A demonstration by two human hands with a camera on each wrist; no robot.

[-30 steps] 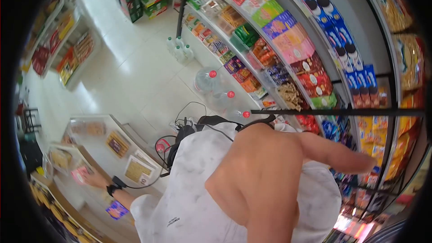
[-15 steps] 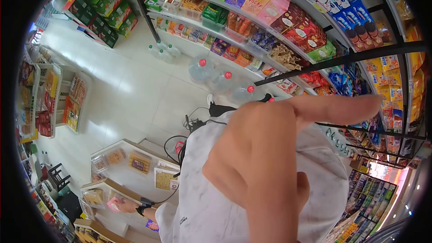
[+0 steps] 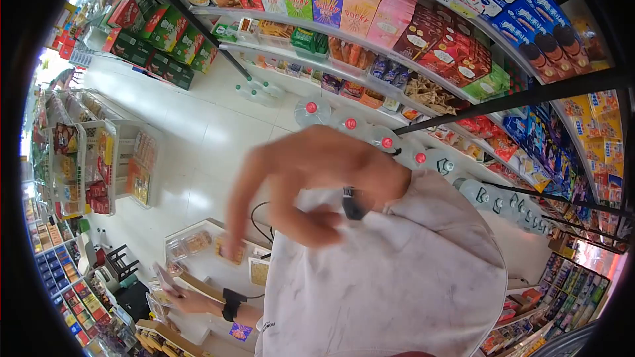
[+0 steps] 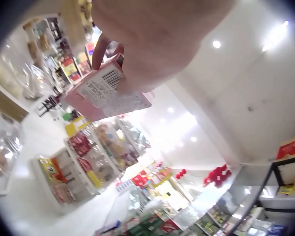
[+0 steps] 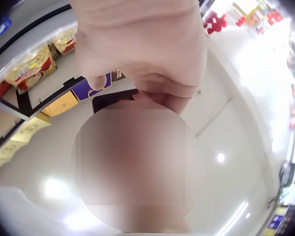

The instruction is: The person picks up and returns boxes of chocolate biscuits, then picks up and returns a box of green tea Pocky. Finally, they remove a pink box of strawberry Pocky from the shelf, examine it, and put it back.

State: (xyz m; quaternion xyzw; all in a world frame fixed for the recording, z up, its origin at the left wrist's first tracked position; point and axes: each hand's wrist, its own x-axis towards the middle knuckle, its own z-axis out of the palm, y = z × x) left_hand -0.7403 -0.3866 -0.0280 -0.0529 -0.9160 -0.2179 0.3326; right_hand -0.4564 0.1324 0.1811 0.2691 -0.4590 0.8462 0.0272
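At the lower left of the head view, my left hand (image 3: 192,301) holds a small pink box (image 3: 164,277) tilted up above the display stand. In the left wrist view, the left hand (image 4: 157,39) grips this pink box (image 4: 104,94) by its edges, with a barcode and small print on the side facing the camera. My right hand (image 3: 317,172), blurred by motion, is raised close to the head camera with loosely bent fingers and nothing in them. The right wrist view has the right hand (image 5: 142,49) palm-side near the person's head, which is blurred out.
Tiered wooden display stands (image 3: 198,284) bear packaged food, with a purple packet (image 3: 240,331) near the left forearm. Snack shelves (image 3: 370,33) with a black frame line the far side and right. Large water bottles (image 3: 350,125) stand on the floor along them. A wire rack (image 3: 126,165) stands at left.
The right hand has swung left from a pointing pose with its finger toward the shelves, its fingers now bent downward. The left hand has raised and tilted the pink box. The head view has turned.
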